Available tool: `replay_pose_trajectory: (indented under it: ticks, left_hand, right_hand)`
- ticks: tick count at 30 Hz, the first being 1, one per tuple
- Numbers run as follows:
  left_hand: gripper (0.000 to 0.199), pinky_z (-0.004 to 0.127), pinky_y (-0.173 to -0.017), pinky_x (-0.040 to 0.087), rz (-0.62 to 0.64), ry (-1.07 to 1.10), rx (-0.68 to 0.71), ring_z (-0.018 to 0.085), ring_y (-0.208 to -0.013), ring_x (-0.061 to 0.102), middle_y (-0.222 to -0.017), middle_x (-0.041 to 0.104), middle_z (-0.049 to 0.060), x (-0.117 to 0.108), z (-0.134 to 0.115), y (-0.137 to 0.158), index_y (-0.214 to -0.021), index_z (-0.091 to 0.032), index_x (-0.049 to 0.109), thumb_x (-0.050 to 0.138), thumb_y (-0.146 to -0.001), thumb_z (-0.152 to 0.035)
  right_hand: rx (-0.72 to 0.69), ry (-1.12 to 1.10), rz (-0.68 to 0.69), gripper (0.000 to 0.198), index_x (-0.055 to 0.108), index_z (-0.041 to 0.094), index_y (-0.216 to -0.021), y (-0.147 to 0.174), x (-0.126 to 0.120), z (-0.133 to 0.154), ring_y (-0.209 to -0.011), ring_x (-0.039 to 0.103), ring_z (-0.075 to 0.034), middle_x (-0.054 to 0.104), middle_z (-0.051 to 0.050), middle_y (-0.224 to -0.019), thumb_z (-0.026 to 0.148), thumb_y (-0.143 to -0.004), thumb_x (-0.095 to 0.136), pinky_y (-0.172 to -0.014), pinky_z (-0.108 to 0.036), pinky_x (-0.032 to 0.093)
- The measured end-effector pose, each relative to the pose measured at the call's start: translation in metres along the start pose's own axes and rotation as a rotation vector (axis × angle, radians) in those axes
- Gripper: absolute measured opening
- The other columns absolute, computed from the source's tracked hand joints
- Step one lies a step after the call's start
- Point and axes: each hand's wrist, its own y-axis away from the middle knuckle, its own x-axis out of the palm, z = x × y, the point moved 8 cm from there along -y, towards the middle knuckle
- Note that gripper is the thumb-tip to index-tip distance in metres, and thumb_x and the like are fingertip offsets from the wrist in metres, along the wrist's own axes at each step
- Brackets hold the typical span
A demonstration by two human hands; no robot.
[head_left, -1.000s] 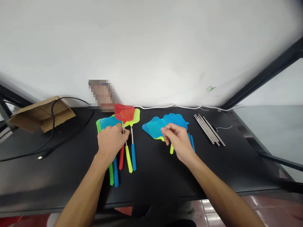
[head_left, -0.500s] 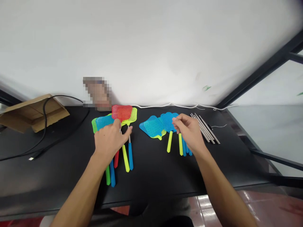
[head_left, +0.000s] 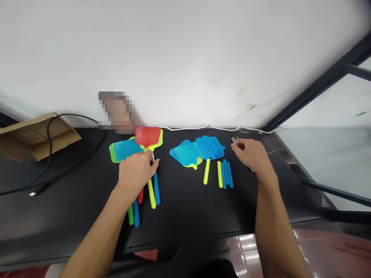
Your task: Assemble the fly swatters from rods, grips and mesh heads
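My left hand (head_left: 137, 170) lies over the stems of several fly swatters, thumb spread from the index finger; its other fingertips are hidden. A red swatter head (head_left: 148, 136) overlaps a yellow one beside it, and a blue swatter head (head_left: 129, 149) covers a green one. Their coloured handles point toward me, including a yellow handle (head_left: 152, 194). At the right, my right hand (head_left: 251, 154) is closed in a pinch at the thin pale rods (head_left: 234, 139). It covers most of the bundle, so how many it grips is hidden.
Loose blue swatter heads (head_left: 207, 146) lie overlapped mid-table, with several separate blue and yellow handles (head_left: 220, 174) before them. A cardboard box (head_left: 40, 135) and black cable (head_left: 50, 150) are at left. A white cable (head_left: 185, 128) runs along the wall; a dark frame (head_left: 313, 83) stands right.
My right hand has moved right, from beside the blue swatter heads to the pale rods, and its fingers have closed there. My left hand has stayed over the swatter stems, shifting slightly.
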Motion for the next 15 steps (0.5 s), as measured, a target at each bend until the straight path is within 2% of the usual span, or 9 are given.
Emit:
replay_pose_trajectory:
  ticks: [4, 6, 10, 12, 15]
  left_hand:
    - [0.027, 0.032, -0.059, 0.035, -0.023, 0.007, 0.02, 0.031, -0.081, 0.07, -0.089, 0.074, 0.009, -0.002, 0.002, 0.0, -0.09, -0.021, 0.067, 0.051, -0.096, -0.042]
    - [0.028, 0.032, -0.059, 0.034, -0.032, 0.008, 0.019, 0.03, -0.08, 0.069, -0.089, 0.073, 0.009, -0.003, 0.002, 0.0, -0.09, -0.021, 0.067, 0.051, -0.097, -0.043]
    - [0.034, 0.032, -0.057, 0.031, -0.066, 0.012, -0.002, 0.03, -0.076, 0.069, -0.084, 0.072, 0.009, -0.006, -0.001, 0.002, -0.091, -0.021, 0.066, 0.047, -0.099, -0.048]
    - [0.036, 0.032, -0.057, 0.031, -0.075, 0.021, -0.006, 0.029, -0.075, 0.068, -0.083, 0.072, 0.009, -0.008, -0.002, 0.002, -0.093, -0.021, 0.066, 0.046, -0.099, -0.05]
    - [0.037, 0.032, -0.057, 0.03, -0.079, 0.036, -0.004, 0.029, -0.074, 0.068, -0.083, 0.072, 0.01, -0.008, -0.003, 0.003, -0.096, -0.02, 0.066, 0.045, -0.099, -0.051]
  right_hand:
    - [0.187, 0.128, -0.041, 0.026, 0.075, 0.022, -0.091, 0.0, -0.011, -0.041, -0.083, 0.065, -0.03, 0.075, -0.011, -0.089, 0.037, -0.089, 0.054, -0.066, -0.036, 0.036]
    - [0.238, 0.161, -0.01, 0.026, 0.076, 0.023, -0.093, -0.001, -0.009, -0.055, -0.086, 0.066, -0.032, 0.075, -0.012, -0.093, 0.038, -0.087, 0.055, -0.067, -0.037, 0.037]
    - [0.201, 0.184, 0.103, 0.025, 0.074, 0.023, -0.095, -0.005, 0.006, -0.06, -0.093, 0.067, -0.034, 0.074, -0.012, -0.1, 0.037, -0.084, 0.057, -0.07, -0.038, 0.041]
    - [0.202, 0.197, 0.107, 0.028, 0.074, 0.022, -0.099, -0.007, 0.01, -0.06, -0.096, 0.067, -0.036, 0.074, -0.014, -0.105, 0.037, -0.084, 0.056, -0.071, -0.039, 0.043]
    - [0.275, 0.224, 0.075, 0.032, 0.074, 0.02, -0.104, -0.006, 0.009, -0.068, -0.1, 0.067, -0.038, 0.072, -0.019, -0.112, 0.034, -0.086, 0.052, -0.073, -0.042, 0.046]
